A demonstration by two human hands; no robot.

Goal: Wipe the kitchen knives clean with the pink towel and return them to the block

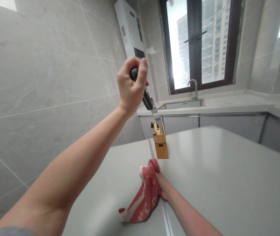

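Observation:
My left hand (130, 86) is raised above the counter, fist closed round the black handle of a knife (147, 101). The knife's blade slants down, its tip in or at the top of a wooden knife block (161, 143) that stands upright on the grey counter (215, 170). Another dark handle sticks out of the block. My right hand (163, 185) rests on the counter just in front of the block, closed on a red and white cloth (144, 196) that trails towards me.
A sink (182, 104) with a curved tap (193, 88) lies under a dark-framed window at the back. A white water heater (131, 29) hangs on the grey tiled wall. A seam runs along the counter under the cloth.

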